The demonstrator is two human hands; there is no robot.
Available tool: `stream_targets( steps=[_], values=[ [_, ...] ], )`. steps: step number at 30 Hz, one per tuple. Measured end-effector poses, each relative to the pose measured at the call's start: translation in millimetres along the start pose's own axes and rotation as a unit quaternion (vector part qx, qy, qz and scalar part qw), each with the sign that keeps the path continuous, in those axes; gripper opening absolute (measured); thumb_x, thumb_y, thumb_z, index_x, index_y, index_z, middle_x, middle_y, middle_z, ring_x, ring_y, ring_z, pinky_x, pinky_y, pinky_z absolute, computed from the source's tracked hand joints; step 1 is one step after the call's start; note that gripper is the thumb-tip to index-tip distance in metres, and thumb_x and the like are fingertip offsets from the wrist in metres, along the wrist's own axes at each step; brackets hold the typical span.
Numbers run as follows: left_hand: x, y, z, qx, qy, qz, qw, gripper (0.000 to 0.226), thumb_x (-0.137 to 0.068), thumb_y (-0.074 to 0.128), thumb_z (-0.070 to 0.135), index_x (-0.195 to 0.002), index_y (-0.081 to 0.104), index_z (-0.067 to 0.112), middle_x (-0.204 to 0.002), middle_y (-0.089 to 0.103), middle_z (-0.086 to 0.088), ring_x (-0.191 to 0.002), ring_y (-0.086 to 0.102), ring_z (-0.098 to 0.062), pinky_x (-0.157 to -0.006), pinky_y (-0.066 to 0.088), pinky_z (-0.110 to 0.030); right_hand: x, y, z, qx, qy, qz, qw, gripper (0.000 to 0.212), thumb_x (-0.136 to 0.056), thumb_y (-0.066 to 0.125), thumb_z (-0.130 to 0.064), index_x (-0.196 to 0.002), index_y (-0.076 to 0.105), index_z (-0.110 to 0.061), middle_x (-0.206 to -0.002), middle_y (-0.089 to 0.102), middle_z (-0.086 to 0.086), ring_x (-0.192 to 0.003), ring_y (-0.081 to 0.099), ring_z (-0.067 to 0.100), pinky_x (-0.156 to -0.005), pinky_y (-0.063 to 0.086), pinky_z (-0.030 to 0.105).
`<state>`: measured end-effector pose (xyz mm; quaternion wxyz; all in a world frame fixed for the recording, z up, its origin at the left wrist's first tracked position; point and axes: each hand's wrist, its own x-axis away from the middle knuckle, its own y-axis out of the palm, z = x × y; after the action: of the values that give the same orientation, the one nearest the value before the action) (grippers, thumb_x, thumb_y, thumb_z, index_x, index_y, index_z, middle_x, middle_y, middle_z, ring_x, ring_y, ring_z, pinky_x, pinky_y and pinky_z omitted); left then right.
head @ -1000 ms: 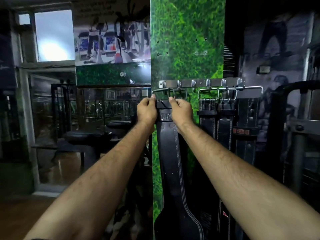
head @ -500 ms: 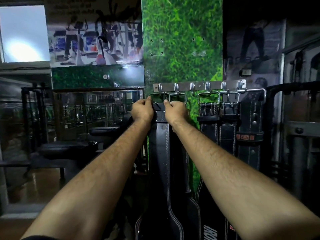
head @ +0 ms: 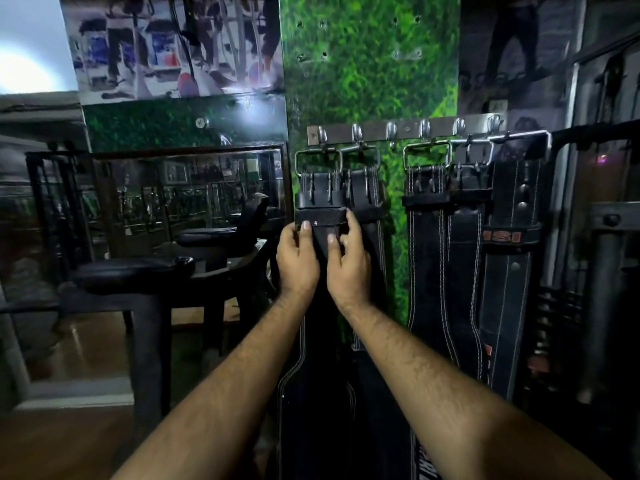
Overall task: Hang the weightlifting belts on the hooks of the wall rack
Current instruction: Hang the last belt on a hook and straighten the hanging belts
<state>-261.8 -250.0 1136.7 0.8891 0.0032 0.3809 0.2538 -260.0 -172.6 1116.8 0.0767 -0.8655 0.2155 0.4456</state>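
Far left, a dark padded gym bench is standing in front of a wall mirror; a poster of people on gym machines is hanging above.

Left hand is pressing against the leftmost belt, just below its dark keeper loop. Its fingers are reaching up the strap, the tips touching the loop's lower edge; they are lying loosely curled on the leather, not clamped round it as far as I can see. Right hand is sitting just beside it on the same strap, one of its fingers touching the loop's right end, the others half bent against the leather below. Whether either hand is actually gripping, I cannot tell.

The belt itself is hanging upright from the first hook by its steel buckle, the strap running down between and behind both wrists.

Count: five black belts on the metal hook rail. Two are hanging on the left, touching side by side, the second belt partly behind the right hand. A gap of green grass-print panel is showing, then three more: a white-stitched belt, a middle belt, and a wide studded belt. Six hooks are showing on the rail.

Writing: red letters "SI" are showing on the band of the wide belt; the start is hidden. White lettering low on another strap is too cut off to read.
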Motion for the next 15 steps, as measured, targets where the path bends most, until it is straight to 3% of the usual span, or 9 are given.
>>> stream_targets(
  steps=[4, 6, 7, 8, 10, 13, 15],
  values=[
    [27, -11, -31, -0.019, -0.027, -0.038, 0.999, 0.023, -0.100, 0.054, 0.026, -0.082, 0.059, 0.012, -0.070, 0.058, 0.007, -0.060, 0.051, 0.003, -0.063, 0.045, -0.024, 41, -7, 39, 0.034, 0.043, -0.025, 0.998, 0.041, -0.093, 0.058, -0.042, -0.130, 0.053, -0.025, -0.079, 0.056, -0.005, -0.069, 0.057, 0.014, -0.062, 0.046, 0.030],
    [37, -17, -43, -0.034, -0.039, -0.060, 0.997, 0.026, -0.098, 0.057, 0.026, -0.075, 0.053, 0.015, -0.066, 0.054, 0.006, -0.057, 0.047, 0.000, -0.060, 0.043, -0.026, 58, -10, 56, 0.039, 0.064, -0.055, 0.996, 0.022, -0.092, 0.061, -0.042, -0.100, 0.063, -0.022, -0.070, 0.058, -0.004, -0.062, 0.054, 0.011, -0.057, 0.044, 0.030],
    [42, -21, -49, -0.043, -0.045, -0.074, 0.995, 0.028, -0.098, 0.058, 0.026, -0.073, 0.050, 0.015, -0.065, 0.051, 0.003, -0.057, 0.045, -0.003, -0.060, 0.042, -0.029, 65, -13, 63, 0.033, 0.072, -0.071, 0.994, 0.022, -0.091, 0.063, -0.042, -0.079, 0.056, -0.024, -0.061, 0.052, -0.006, -0.054, 0.047, 0.009, -0.052, 0.040, 0.030],
    [48, -26, -57, -0.050, -0.056, -0.089, 0.993, 0.030, -0.097, 0.059, 0.026, -0.071, 0.047, 0.015, -0.065, 0.048, 0.001, -0.058, 0.042, -0.007, -0.059, 0.040, -0.030, 71, -15, 70, 0.033, 0.075, -0.085, 0.993, 0.035, -0.091, 0.063, -0.040, -0.066, 0.043, -0.025, -0.053, 0.042, -0.008, -0.048, 0.036, 0.007, -0.048, 0.033, 0.030],
    [67, -36, -73, -0.048, -0.092, -0.115, 0.988, 0.032, -0.096, 0.061, 0.024, -0.070, 0.045, 0.015, -0.063, 0.044, -0.001, -0.057, 0.039, -0.009, -0.055, 0.037, -0.028, 85, -22, 82, 0.043, 0.088, -0.113, 0.989, 0.050, -0.091, 0.065, -0.037, -0.059, 0.029, -0.023, -0.049, 0.031, -0.008, -0.044, 0.027, 0.007, -0.046, 0.024, 0.029],
    [100, -53, -98, -0.059, -0.132, -0.138, 0.980, 0.035, -0.095, 0.063, 0.023, -0.065, 0.047, 0.016, -0.059, 0.047, 0.005, -0.054, 0.041, -0.004, -0.052, 0.037, -0.023, 104, -31, 91, 0.071, 0.102, -0.146, 0.981, 0.051, -0.091, 0.065, -0.038, -0.060, 0.028, -0.021, -0.047, 0.033, -0.007, -0.042, 0.028, 0.009, -0.045, 0.024, 0.031],
    [115, -63, -113, -0.071, -0.137, -0.144, 0.977, 0.036, -0.095, 0.063, 0.027, -0.068, 0.051, 0.007, -0.061, 0.048, 0.001, -0.057, 0.041, -0.008, -0.053, 0.036, -0.027, 115, -34, 92, 0.108, 0.098, -0.156, 0.977, 0.051, -0.091, 0.063, -0.042, -0.061, 0.027, -0.021, -0.048, 0.032, -0.006, -0.043, 0.028, 0.009, -0.045, 0.027, 0.034]
  ],
)
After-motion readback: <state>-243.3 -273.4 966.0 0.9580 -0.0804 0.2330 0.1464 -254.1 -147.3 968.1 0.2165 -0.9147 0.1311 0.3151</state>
